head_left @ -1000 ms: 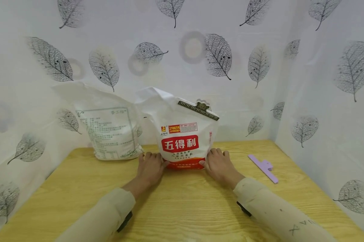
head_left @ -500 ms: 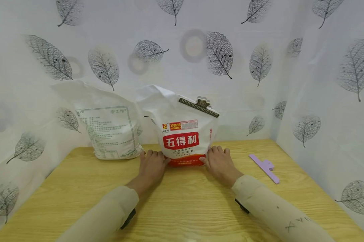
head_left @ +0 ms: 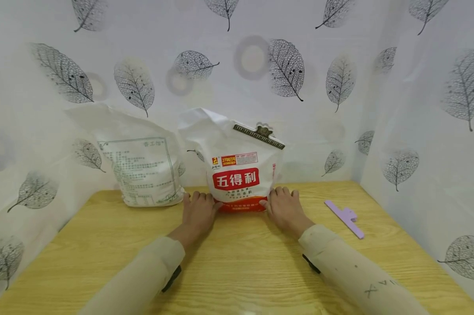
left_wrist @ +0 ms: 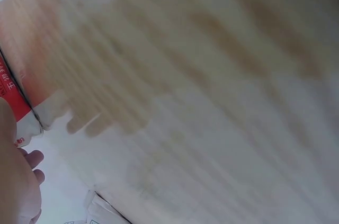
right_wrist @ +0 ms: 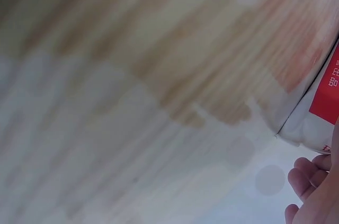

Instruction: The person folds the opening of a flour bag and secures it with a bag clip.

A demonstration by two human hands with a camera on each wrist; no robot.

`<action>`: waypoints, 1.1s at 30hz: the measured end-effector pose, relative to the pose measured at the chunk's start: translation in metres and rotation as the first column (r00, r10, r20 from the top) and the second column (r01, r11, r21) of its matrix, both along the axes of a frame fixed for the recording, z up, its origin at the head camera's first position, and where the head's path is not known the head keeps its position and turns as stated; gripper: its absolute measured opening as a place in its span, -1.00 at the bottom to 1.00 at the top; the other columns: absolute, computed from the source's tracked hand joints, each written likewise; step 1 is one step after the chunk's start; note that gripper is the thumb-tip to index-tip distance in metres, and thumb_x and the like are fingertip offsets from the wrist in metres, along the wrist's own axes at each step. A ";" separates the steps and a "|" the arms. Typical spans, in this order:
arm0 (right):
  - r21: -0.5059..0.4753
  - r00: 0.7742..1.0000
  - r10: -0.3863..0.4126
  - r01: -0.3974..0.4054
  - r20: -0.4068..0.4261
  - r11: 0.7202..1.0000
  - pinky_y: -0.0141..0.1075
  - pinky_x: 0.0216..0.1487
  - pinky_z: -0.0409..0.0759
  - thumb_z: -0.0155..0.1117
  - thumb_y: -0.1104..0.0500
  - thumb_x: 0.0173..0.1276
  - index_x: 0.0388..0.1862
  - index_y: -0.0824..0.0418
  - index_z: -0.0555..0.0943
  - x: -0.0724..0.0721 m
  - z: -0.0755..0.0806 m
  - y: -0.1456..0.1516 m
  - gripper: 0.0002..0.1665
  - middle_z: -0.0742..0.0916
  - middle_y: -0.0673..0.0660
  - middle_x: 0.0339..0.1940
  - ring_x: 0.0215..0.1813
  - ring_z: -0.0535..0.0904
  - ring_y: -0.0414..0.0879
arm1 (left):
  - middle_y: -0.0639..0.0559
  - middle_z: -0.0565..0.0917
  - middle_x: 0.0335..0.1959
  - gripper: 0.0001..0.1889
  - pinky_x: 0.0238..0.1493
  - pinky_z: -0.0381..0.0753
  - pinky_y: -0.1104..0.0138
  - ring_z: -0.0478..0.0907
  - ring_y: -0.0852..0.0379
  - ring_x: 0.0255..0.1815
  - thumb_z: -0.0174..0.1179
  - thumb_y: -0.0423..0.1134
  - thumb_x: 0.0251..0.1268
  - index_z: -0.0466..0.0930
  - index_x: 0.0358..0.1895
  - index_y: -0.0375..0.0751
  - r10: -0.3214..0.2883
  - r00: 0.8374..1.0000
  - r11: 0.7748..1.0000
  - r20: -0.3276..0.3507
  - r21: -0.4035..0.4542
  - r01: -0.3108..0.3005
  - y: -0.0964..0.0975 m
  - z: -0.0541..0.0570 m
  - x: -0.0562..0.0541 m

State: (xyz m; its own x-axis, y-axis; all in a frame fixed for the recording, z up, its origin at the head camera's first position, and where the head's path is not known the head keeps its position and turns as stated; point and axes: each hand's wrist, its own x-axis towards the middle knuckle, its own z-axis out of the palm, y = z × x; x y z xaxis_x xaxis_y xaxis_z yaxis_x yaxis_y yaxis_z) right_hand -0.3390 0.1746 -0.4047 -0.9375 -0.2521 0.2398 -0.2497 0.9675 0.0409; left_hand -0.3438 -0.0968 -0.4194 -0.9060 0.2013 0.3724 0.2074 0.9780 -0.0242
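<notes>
Left hand (head_left: 199, 213), right hand (head_left: 286, 209), bag (head_left: 238, 164) between.

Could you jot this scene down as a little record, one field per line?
Left hand: grips lower left side of white bag with red labels
Right hand: grips its lower right side
Bag's top: slanting edge held by long dark patterned clip
Far left: standing white bag with green print
Far right: lilac T-shaped clip, loose
Surface: yellow wood-grain table

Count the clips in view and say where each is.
2. The dark clip is on the slanting top edge of the red-labelled bag; the purple clip lies on the table, right of the right hand. Any behind the bag would be hidden.
</notes>
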 end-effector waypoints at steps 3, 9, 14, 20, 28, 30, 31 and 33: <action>0.007 1.000 -0.008 0.008 0.002 1.000 0.09 0.09 0.28 -0.27 -0.30 0.59 0.31 0.34 0.41 -0.002 0.000 0.000 -0.21 0.56 0.25 0.18 0.19 0.42 0.14 | -0.07 0.67 -0.22 -0.51 0.17 0.25 -0.09 0.49 -0.09 -0.06 -0.02 0.23 0.49 0.59 -0.16 -0.17 0.004 1.000 1.000 -0.001 -0.009 -0.004 0.001 0.000 -0.003; 0.050 1.000 -0.005 0.006 -0.025 0.999 0.08 0.01 0.30 -0.28 -0.30 0.60 0.25 0.34 0.44 -0.007 -0.002 -0.002 -0.23 0.58 0.23 0.04 0.10 0.44 0.13 | -0.08 0.65 -0.24 -0.51 0.17 0.27 -0.10 0.49 -0.10 -0.07 -0.02 0.21 0.50 0.57 -0.19 -0.20 0.019 1.000 0.999 0.015 -0.039 -0.019 0.002 -0.002 -0.007; 0.038 1.000 -0.013 0.013 -0.018 0.999 0.08 0.05 0.32 -0.27 -0.29 0.59 0.28 0.34 0.43 -0.010 -0.001 -0.002 -0.23 0.58 0.25 0.14 0.17 0.44 0.15 | -0.07 0.64 -0.26 -0.51 0.09 0.28 -0.07 0.48 -0.09 -0.11 -0.02 0.21 0.50 0.57 -0.19 -0.19 0.027 0.999 0.998 0.017 -0.051 -0.026 0.003 -0.003 -0.009; 0.051 0.999 -0.031 0.032 -0.021 0.998 0.06 0.01 0.32 -0.24 -0.29 0.58 0.23 0.34 0.43 -0.014 -0.001 -0.003 -0.25 0.57 0.25 0.07 0.11 0.43 0.14 | -0.08 0.64 -0.24 -0.51 0.08 0.27 -0.06 0.48 -0.09 -0.09 -0.03 0.22 0.50 0.57 -0.14 -0.18 0.036 0.999 0.998 0.039 -0.055 -0.034 0.005 -0.001 -0.015; 0.018 0.999 -0.048 0.048 -0.003 0.999 0.08 0.06 0.31 -0.20 -0.32 0.56 0.27 0.33 0.42 -0.019 -0.001 -0.004 -0.22 0.57 0.27 0.15 0.16 0.41 0.15 | -0.11 0.63 -0.23 -0.49 0.10 0.29 -0.08 0.49 -0.11 -0.06 -0.03 0.21 0.51 0.57 -0.14 -0.24 0.032 0.999 0.999 0.024 -0.042 -0.031 0.005 -0.003 -0.020; 0.018 0.999 -0.051 0.051 -0.003 0.999 0.08 0.05 0.30 -0.18 -0.32 0.55 0.25 0.33 0.42 -0.020 -0.001 -0.005 -0.23 0.57 0.26 0.13 0.14 0.41 0.14 | -0.12 0.63 -0.21 -0.49 0.12 0.29 -0.08 0.49 -0.11 -0.05 -0.04 0.20 0.51 0.56 -0.13 -0.25 0.035 0.999 0.999 0.021 -0.035 -0.035 0.005 -0.004 -0.021; 0.017 0.999 -0.053 0.053 -0.004 0.998 0.08 0.05 0.30 -0.18 -0.32 0.55 0.24 0.32 0.42 -0.021 -0.001 -0.005 -0.23 0.57 0.26 0.11 0.13 0.41 0.14 | -0.13 0.63 -0.21 -0.49 0.12 0.29 -0.08 0.50 -0.11 -0.05 -0.04 0.20 0.52 0.56 -0.12 -0.25 0.036 0.999 0.999 0.019 -0.032 -0.035 0.005 -0.005 -0.022; 0.016 0.998 -0.058 0.058 -0.008 0.998 0.07 0.04 0.30 -0.16 -0.33 0.54 0.22 0.31 0.42 -0.023 -0.002 -0.006 -0.25 0.57 0.25 0.07 0.10 0.40 0.13 | -0.14 0.63 -0.19 -0.48 0.12 0.29 -0.07 0.50 -0.11 -0.05 -0.05 0.19 0.52 0.55 -0.10 -0.26 0.038 0.999 0.999 0.022 -0.027 -0.038 0.006 -0.005 -0.025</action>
